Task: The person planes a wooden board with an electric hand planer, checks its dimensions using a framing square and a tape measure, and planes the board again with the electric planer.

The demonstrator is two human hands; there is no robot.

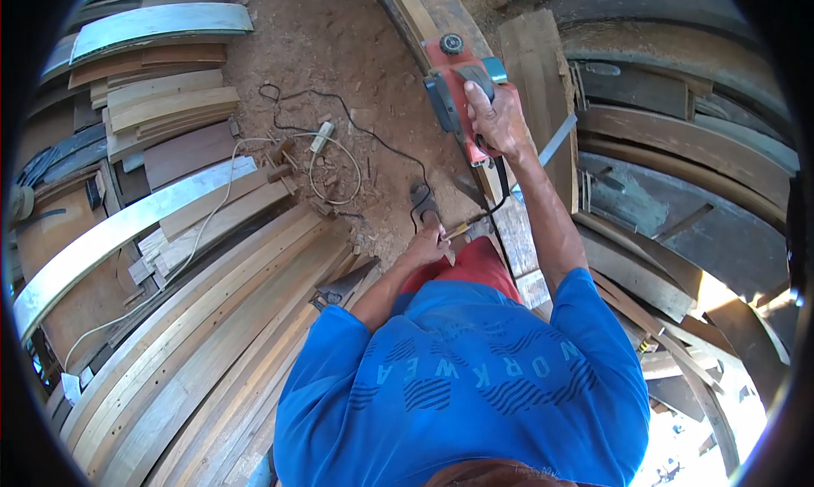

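My right hand [496, 118] is closed around the black handle of a red electric planer [458, 97]. The planer sits on a long narrow wooden board [409, 8]; whether its sole touches the wood is hidden. Close to my red shorts, my left hand [426, 245] is closed on the planer's black power cord [490, 210], beside a yellowish section of it. From there the cord runs across the ground to a white power strip [321, 137].
Stacked planks [186, 334] fill the left side, and more boards [678, 139] lean on the right. My foot [423, 200] stands on dirt strewn with shavings [297, 29]. A pale extension cable [222, 200] loops leftward. A wide board [530, 80] lies beside the planer.
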